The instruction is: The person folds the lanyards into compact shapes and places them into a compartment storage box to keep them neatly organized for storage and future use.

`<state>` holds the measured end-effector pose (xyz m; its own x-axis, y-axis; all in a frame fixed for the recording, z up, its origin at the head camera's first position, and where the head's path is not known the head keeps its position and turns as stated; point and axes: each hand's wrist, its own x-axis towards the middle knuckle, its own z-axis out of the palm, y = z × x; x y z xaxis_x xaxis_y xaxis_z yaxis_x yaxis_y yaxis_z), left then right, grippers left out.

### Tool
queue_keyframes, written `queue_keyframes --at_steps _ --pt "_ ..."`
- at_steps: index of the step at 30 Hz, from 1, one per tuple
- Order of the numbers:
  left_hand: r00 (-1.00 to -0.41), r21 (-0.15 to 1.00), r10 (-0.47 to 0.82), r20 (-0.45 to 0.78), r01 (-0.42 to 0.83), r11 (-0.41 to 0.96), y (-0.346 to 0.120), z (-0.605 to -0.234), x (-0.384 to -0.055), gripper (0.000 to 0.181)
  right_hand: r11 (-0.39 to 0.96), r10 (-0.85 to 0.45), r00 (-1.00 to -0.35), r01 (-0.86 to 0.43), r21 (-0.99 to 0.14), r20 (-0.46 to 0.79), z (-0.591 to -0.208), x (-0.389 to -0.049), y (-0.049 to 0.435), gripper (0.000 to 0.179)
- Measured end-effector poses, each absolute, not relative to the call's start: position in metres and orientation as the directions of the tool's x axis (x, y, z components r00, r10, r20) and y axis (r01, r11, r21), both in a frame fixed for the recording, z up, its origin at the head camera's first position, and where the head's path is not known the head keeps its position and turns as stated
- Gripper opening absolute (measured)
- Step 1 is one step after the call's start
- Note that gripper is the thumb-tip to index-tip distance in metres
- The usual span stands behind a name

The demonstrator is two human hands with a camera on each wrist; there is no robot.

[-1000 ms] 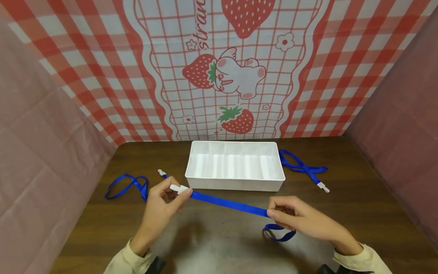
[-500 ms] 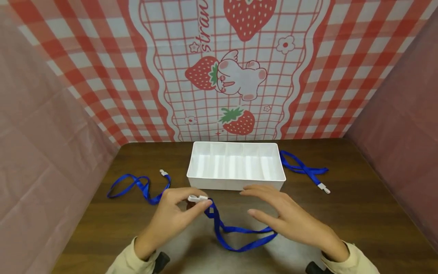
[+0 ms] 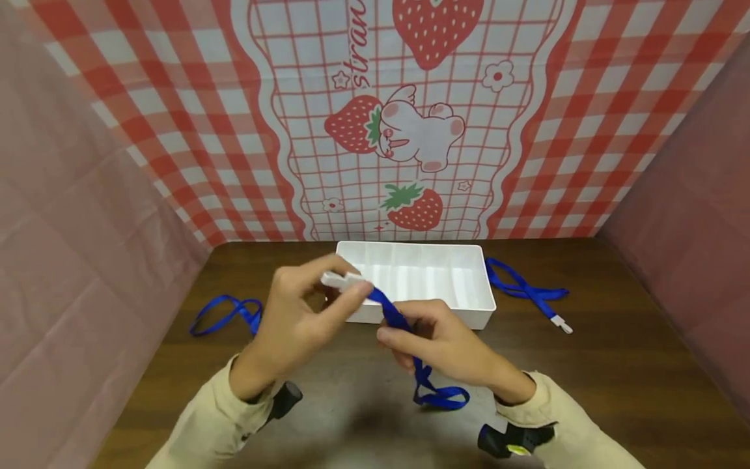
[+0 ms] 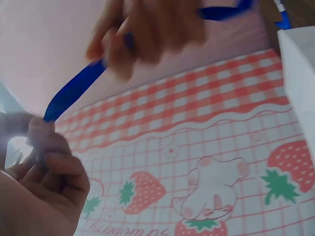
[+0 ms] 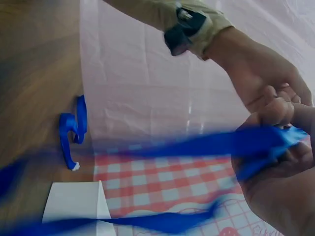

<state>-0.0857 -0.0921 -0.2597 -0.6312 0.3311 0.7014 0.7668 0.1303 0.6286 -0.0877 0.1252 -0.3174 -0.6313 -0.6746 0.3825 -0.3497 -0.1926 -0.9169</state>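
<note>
Between thumb and fingers, my left hand (image 3: 299, 319) pinches the white plastic clip (image 3: 346, 281) of a blue lanyard (image 3: 383, 301). Just below and to the right, my right hand (image 3: 445, 342) grips the strap, and the rest dangles under it in a loose loop. In the left wrist view a short length of strap (image 4: 74, 93) runs taut between the two hands, and the clip is hidden. Blurred strap (image 5: 197, 145) trails leftward from my right hand (image 5: 280, 182) in the right wrist view. Both hands are raised in front of a white divided box (image 3: 477, 317).
A second blue lanyard (image 3: 530, 292) lies crossed over itself right of the box. Another lanyard (image 3: 254, 318) lies on the left of the brown wooden table (image 3: 592, 365), partly behind my left hand. A strawberry-patterned checked cloth (image 3: 422, 208) hangs behind, with pink cloth on both sides.
The strap was stretched between both hands, then my right hand let go and spread. Now it grips the strap nearer the clip, while my left hand has risen with the clip.
</note>
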Motion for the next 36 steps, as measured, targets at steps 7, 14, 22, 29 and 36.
queue_keyframes --at_steps 7,14,22,29,36 --pt "-0.6 0.604 0.083 0.796 0.796 -0.042 -0.097 -0.219 -0.112 0.015 -0.146 -0.734 -0.617 -0.267 -0.953 0.285 -0.315 -0.095 0.136 0.021" --pt "-0.461 0.45 -0.168 0.871 0.888 -0.097 -0.096 -0.198 -0.126 0.018 -0.139 -0.837 -0.503 -0.187 -0.972 0.216 -0.345 -0.096 0.158 0.028" --pt "-0.467 0.458 -0.236 0.852 0.884 -0.094 -0.104 -0.196 -0.127 0.015 -0.267 -0.771 -0.61 0.051 -0.962 0.182 -0.369 -0.097 0.18 0.04" --pt "-0.445 0.425 -0.337 0.83 0.895 -0.137 -0.109 -0.183 -0.123 0.017 0.005 -0.818 -0.576 -0.028 -1.0 0.012 -0.4 -0.107 0.191 0.021" --pt "-0.493 0.49 -0.173 0.853 0.869 -0.063 -0.112 -0.184 -0.121 0.018 0.16 -0.79 -0.611 -0.117 -0.98 -0.056 -0.416 -0.116 0.21 0.027"
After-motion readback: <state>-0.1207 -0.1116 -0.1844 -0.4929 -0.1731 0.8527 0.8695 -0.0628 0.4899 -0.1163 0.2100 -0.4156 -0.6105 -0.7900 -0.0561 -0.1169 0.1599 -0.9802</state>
